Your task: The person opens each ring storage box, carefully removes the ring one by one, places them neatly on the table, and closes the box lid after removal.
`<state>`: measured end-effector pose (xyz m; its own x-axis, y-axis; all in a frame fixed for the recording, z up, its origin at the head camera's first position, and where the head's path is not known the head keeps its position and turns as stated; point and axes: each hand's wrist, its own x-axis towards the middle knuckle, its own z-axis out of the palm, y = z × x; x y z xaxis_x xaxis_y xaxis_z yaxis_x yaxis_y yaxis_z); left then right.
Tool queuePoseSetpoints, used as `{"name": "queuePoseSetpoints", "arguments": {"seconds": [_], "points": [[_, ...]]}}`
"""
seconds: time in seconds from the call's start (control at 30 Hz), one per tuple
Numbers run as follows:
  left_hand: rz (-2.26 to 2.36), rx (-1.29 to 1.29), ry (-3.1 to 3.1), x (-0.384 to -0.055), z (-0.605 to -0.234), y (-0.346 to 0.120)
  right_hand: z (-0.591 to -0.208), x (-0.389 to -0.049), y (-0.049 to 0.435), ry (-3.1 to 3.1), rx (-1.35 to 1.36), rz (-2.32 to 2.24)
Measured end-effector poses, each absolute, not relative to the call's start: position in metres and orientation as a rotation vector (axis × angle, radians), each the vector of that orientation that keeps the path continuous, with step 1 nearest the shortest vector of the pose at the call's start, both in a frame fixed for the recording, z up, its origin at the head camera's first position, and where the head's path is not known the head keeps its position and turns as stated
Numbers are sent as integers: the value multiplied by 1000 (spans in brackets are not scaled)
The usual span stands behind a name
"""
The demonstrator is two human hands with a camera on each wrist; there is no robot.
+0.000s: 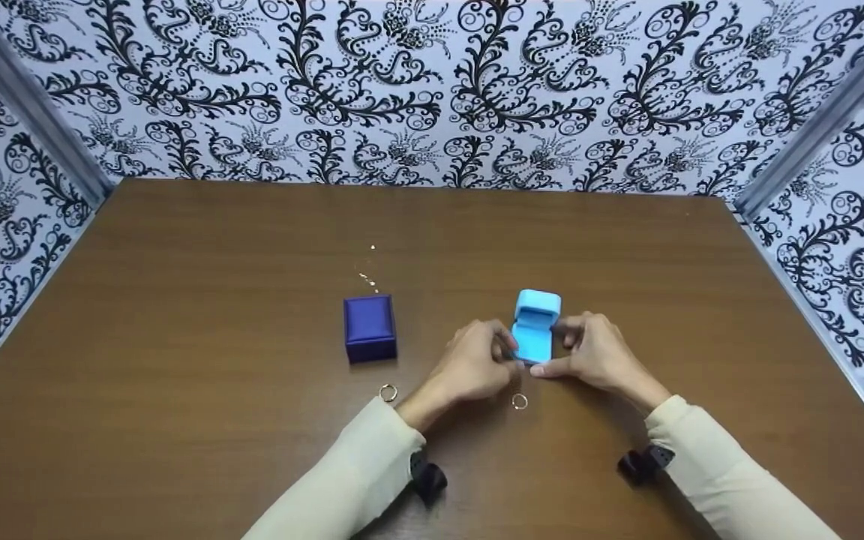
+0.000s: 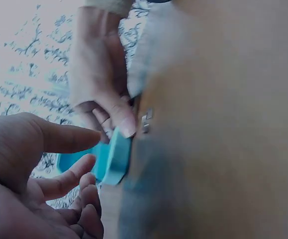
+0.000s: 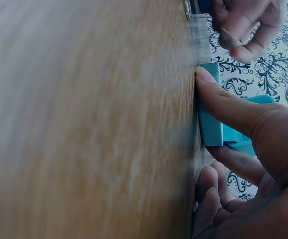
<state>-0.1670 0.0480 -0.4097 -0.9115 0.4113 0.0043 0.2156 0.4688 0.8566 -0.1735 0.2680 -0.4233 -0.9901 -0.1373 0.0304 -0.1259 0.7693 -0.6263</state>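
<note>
A light blue ring box (image 1: 533, 341) stands on the table with its lid raised. My right hand (image 1: 601, 352) grips it low down, the thumb at its front corner and other fingers at its right side. Close by its left side is my left hand (image 1: 477, 360). In the left wrist view, that hand's thumb and index finger (image 2: 69, 179) stand apart, and I see nothing between them. On the table in front of the box lies a small ring (image 1: 520, 402). Another gold-coloured ring (image 1: 388, 392) lies near my left sleeve.
A closed dark blue box (image 1: 370, 328) stands left of my hands. Behind it a thin chain-like piece of jewellery (image 1: 367, 280) seems to lie on the brown wooden table (image 1: 199, 300). Patterned black-and-white walls (image 1: 402, 90) border the table.
</note>
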Motion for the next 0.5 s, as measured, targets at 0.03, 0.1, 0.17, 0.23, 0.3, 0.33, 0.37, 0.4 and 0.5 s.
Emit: {"name": "queuePoseSetpoints", "arguments": {"seconds": [0.03,0.1,0.17,0.23,0.3,0.33,0.37,0.4,0.5], "points": [[1463,517,2497,-169,-408,47,-423,-174,268,2936,-215,-1038],[1531,462,2465,-174,-405,47,-423,-173,268,2933,-208,-1037],[1595,426,2437,-179,-402,46,-423,-173,268,2930,-205,-1038],[1634,394,2408,-184,-398,47,-422,-173,269,2926,-211,-1048],[1668,355,2370,-189,-395,48,-422,-173,269,2928,-225,-1054],[1678,340,2357,-191,-394,49,-422,-173,269,2928,-230,-1058],[1687,320,2343,-194,-393,50,-422,-173,269,2926,-234,-1061],[1690,297,2327,-196,-393,52,-422,-173,269,2924,-237,-1063],[1703,254,2293,-203,-392,57,-422,-173,269,2927,-235,-1054]]}}
